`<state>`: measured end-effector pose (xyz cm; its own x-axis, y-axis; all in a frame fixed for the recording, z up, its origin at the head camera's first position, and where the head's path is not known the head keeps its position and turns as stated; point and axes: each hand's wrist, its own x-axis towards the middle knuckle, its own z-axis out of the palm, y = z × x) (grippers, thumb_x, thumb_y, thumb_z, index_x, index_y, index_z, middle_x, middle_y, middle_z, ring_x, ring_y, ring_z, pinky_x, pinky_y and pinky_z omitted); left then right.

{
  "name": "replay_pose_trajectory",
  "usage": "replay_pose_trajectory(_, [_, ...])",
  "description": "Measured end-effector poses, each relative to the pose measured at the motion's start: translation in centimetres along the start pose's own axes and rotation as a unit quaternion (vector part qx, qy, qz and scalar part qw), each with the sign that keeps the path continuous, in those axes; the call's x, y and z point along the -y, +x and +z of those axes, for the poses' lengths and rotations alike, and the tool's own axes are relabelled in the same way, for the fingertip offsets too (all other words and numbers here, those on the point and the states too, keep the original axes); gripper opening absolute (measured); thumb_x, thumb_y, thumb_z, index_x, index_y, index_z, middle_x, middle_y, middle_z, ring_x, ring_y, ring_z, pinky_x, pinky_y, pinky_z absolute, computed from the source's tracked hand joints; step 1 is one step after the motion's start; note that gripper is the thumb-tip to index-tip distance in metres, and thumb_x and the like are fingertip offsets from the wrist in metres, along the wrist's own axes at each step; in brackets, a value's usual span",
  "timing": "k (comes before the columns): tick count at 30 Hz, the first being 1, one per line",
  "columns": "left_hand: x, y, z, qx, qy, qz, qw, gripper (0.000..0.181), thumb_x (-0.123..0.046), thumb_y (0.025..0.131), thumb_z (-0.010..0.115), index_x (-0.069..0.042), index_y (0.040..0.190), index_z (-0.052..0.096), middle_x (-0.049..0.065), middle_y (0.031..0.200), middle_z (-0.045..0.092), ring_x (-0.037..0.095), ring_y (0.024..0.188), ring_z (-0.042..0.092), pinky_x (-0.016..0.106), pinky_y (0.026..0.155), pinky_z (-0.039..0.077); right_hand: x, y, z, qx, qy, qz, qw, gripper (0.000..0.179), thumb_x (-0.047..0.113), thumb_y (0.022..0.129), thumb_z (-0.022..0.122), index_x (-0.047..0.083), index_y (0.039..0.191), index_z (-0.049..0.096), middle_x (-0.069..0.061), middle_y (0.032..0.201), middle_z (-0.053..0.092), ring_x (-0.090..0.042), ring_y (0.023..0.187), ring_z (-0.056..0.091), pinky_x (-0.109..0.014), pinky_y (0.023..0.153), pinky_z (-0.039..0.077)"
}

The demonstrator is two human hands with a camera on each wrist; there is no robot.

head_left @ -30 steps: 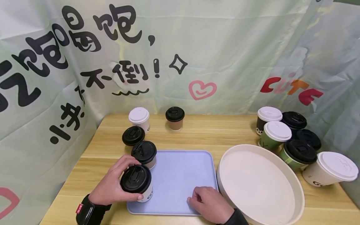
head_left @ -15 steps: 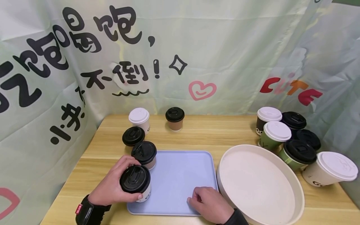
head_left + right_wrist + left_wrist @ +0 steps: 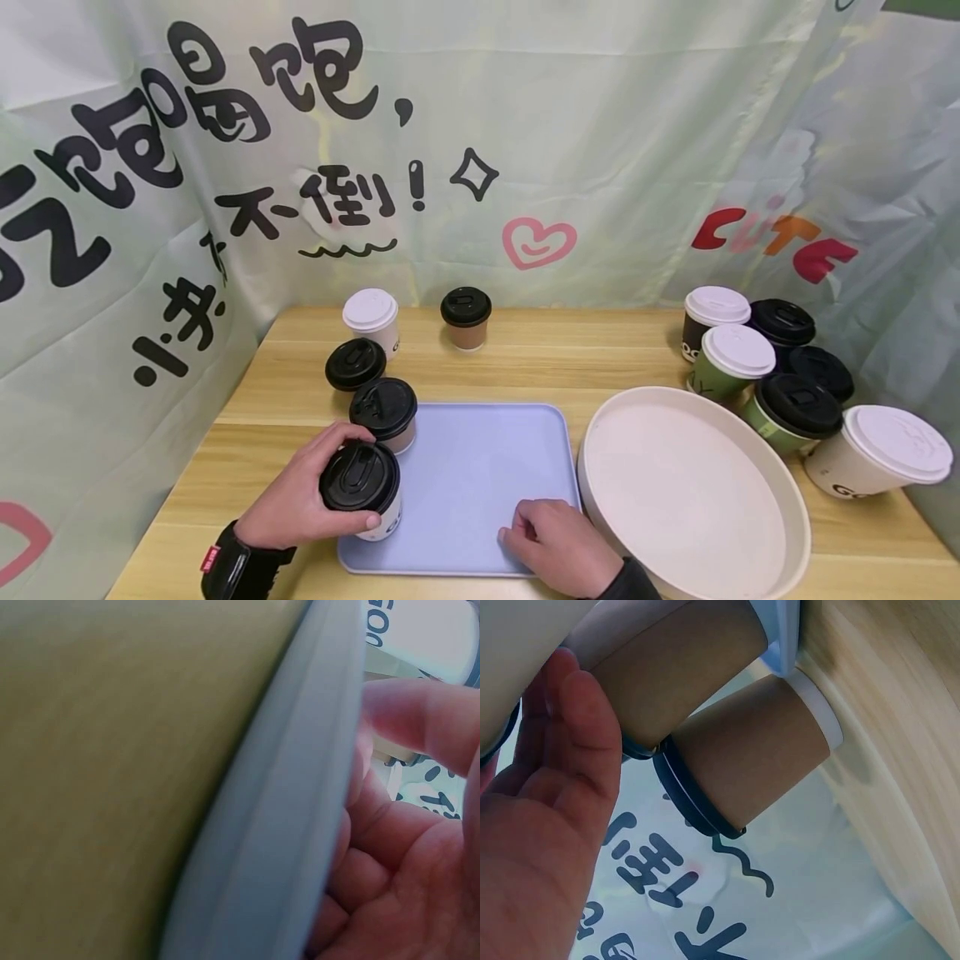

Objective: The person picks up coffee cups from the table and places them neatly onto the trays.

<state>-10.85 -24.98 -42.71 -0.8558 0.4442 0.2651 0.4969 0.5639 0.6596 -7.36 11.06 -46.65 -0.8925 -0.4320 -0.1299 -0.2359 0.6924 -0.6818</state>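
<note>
Tabletop (image 3: 570,354); left hand (image 3: 303,500) curled round cup (image 3: 362,479)

Head view: from above, looked forward and down across the table (image 3: 585,354) to the printed cloth (image 3: 637,125); widest. Left wrist: close behind left hand (image 3: 562,787), heavily rolled. Right wrist: nearest, faced along the tray (image 3: 270,802). Head and left wrist shared the cloth's lettering.

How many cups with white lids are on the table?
4: a pale cup at the back left; at the right, a black cup at the back, a green cup before it, and a large white cup nearest the front. Another might be hidden behind these.
</note>
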Motion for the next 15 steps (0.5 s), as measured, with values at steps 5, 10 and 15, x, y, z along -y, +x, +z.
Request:
replay_pose_trajectory(5, [0.08, -0.01, 0.02, -0.004, -0.004, -0.005, 1.0000, 0.077, -0.040, 0.070, 0.095, -0.023, 0.134, 0.054, -0.010, 0.125, 0.060, 0.013, 0.109, 0.060, 0.035, 0.094, 0.051, 0.00, 0.00, -0.01, -0.002, -0.001, -0.002, 1.0000, 0.035, 0.038, 0.098, 0.069, 0.023, 0.070, 0.055, 0.013, 0.061, 0.046, -0.004, 0.058, 0.044, -0.027, 0.060, 0.038])
replay_pose_trajectory(10, [0.01, -0.10, 0.03, -0.002, 0.003, -0.011, 0.9999, 0.083, -0.043, 0.069, 0.096, -0.025, 0.138, 0.054, -0.011, 0.128, 0.059, 0.012, 0.111, 0.059, 0.037, 0.095, 0.051, 0.03, 0.00, 0.01, 0.001, -0.003, 0.002, 1.0000, 0.034, 0.038, 0.098, 0.068, 0.023, 0.070, 0.055, 0.014, 0.061, 0.046, -0.004, 0.058, 0.044, -0.027, 0.060, 0.038])
replay_pose_trajectory(15, [-0.04, 0.01, -0.04, 0.009, 0.002, 0.001, 1.0000, 0.085, -0.044, 0.068, 0.096, -0.026, 0.139, 0.054, -0.013, 0.130, 0.058, 0.011, 0.112, 0.059, 0.036, 0.097, 0.050, 0.09, 0.04, 0.02, 0.003, 0.000, 0.005, 1.0000, 0.034, 0.038, 0.097, 0.069, 0.023, 0.070, 0.055, 0.013, 0.061, 0.046, -0.004, 0.058, 0.044, -0.027, 0.059, 0.038])
